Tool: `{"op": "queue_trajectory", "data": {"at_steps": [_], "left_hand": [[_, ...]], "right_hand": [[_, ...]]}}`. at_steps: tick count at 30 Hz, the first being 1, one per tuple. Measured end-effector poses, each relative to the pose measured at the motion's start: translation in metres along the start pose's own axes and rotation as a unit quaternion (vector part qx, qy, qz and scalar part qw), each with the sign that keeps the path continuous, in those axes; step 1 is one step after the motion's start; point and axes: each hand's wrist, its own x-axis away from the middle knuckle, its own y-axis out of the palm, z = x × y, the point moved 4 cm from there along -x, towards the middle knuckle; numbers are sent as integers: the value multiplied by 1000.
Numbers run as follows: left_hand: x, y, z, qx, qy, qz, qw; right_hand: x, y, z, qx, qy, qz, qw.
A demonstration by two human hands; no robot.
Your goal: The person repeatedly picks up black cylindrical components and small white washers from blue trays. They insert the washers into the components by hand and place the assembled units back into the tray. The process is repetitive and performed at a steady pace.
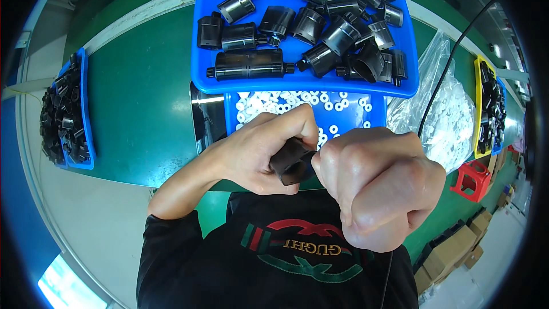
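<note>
Head view: black part (287,163) gripped in the left hand (257,146), right hand (380,189) curled beside it

A large blue tray (297,87) at the far side of the green desk (137,91) holds many glossy black housings (277,21), spread singly on the left and crowded more thickly on the right. A second, lower blue tray (230,115) sits nearer the person, its far edge covered by the first; white rings (293,98) lie in it, dense on the left and sparse toward the right. Right of that tray lies a clear plastic bag (434,80) with pale contents. Farther out, a blue bin (87,114) at the left end and a yellow bin (477,109) at the right are heaped with black pieces.

The black part is between the hands, in front of the lower tray on the person's side, its hollow end facing the person. The left hand wraps it firmly, thumb and fingers closed around its body. The right hand is bent into a fist, knuckles up, close against the part's right side; its fingertips are hidden, so I cannot tell whether it pinches anything.
</note>
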Motion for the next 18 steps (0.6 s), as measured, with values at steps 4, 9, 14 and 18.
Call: {"op": "queue_trajectory", "data": {"at_steps": [4,9,14,18], "left_hand": [[2,-1,-1,8,5,-22,1000],[-2,2,9,-70,2,-8,997],[-5,-6,16,-107,-21,-24,994],[-1,-28,26,-149,5,40,988]], "right_hand": [[-1,4,0,10,5,2,1000],[11,3,12,15,20,54,998],[14,11,5,73,-24,116,990],[14,1,-28,46,-181,168,968]]}}
